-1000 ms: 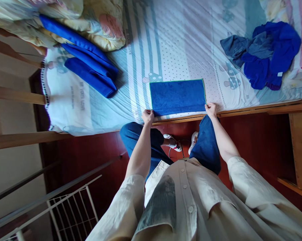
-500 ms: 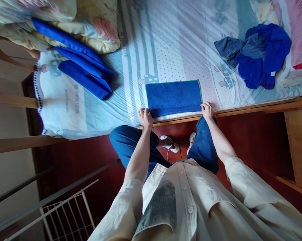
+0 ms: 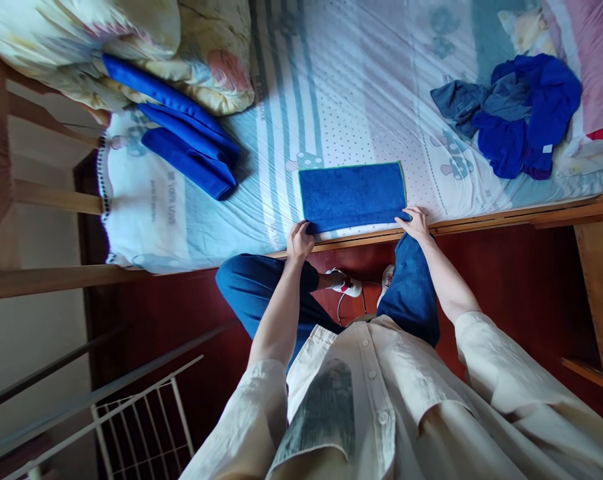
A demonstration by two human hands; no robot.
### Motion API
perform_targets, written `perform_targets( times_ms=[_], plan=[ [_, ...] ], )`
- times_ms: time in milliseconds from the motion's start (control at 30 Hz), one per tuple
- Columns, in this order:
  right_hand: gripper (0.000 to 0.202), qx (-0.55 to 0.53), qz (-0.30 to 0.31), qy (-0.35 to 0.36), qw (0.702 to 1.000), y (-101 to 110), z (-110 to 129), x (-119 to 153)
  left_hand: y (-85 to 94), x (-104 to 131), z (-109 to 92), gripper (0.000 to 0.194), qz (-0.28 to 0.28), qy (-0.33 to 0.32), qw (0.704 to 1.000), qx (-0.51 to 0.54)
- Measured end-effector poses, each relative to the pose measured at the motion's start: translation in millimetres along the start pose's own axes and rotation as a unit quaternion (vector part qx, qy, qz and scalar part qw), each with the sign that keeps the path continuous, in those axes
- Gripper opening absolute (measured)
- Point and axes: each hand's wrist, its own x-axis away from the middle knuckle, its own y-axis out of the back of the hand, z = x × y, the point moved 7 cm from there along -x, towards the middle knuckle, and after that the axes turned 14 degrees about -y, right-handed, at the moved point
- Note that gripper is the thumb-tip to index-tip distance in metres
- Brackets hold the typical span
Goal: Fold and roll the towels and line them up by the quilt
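Note:
A blue towel [image 3: 352,195] with a green edge lies flat as a rectangle near the front edge of the bed. My left hand [image 3: 300,241] pinches its near left corner, the fingers closed on the cloth. At the near right corner, my right hand [image 3: 413,223] grips the towel between thumb and fingers, and that corner is slightly rolled up. The cloth between the two hands rests on the sheet.
Folded blue cloths [image 3: 191,143] lie at the left beside a yellow quilt [image 3: 216,60]. A crumpled blue and grey clothes pile [image 3: 529,110] sits at the right by a pink pillow [image 3: 591,60]. A wooden bed rail [image 3: 481,223] runs along the front; a white rack [image 3: 141,427] stands lower left.
My right hand has closed over the near right corner and curled it inward. My left hand has shifted slightly at its corner. The view has turned a little to the left.

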Motion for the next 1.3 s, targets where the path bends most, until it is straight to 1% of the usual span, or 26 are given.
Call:
perform_targets(
  times_ms=[100, 167, 300, 500, 633, 767, 1100, 1200, 1300],
  plan=[
    [0.046, -0.002, 0.03, 0.003, 1.0, -2.0, -2.9, -0.5, -2.3, -0.6, -2.2, 0.061, 0.009, -0.003, 1.0, -0.001],
    [0.046, 0.0, 0.045, 0.002, 0.999, -3.8, -5.0, -1.4, -4.3, -1.1, -3.4, 0.062, 0.01, -0.001, 1.0, -0.005],
    [0.042, -0.008, 0.027, -0.018, 0.999, -3.7, -9.9, -4.6, -8.1, -2.2, -5.3, 0.058, -0.002, 0.019, 1.0, -0.022],
    [0.044, -0.037, 0.011, -0.026, 0.999, -2.5, -13.0, -7.2, -10.6, -6.5, -5.9, 0.041, -0.021, 0.052, 0.997, -0.055],
    [0.045, -0.033, 0.013, -0.026, 0.999, -1.2, -12.4, -7.5, -8.7, -9.8, -3.8, 0.036, -0.024, 0.057, 0.996, -0.063],
    [0.045, -0.044, 0.011, -0.026, 0.999, 1.1, -10.9, -5.8, -6.9, -9.7, -1.7, 0.039, -0.014, 0.058, 0.997, -0.053],
    [0.046, -0.096, 0.015, -0.047, 0.994, 2.1, -14.3, 1.7, 7.9, 2.5, -1.1, 0.042, -0.002, 0.049, 0.997, -0.059],
    [0.045, -0.11, 0.02, -0.037, 0.993, 0.9, -14.5, 1.7, 13.6, 4.9, 4.5, 0.039, -0.024, 0.079, 0.996, -0.044],
    [0.044, -0.128, 0.023, -0.03, 0.991, -0.3, -14.2, 0.7, 15.4, 7.0, 10.9, 0.034, -0.044, 0.118, 0.992, -0.002]
  ],
)
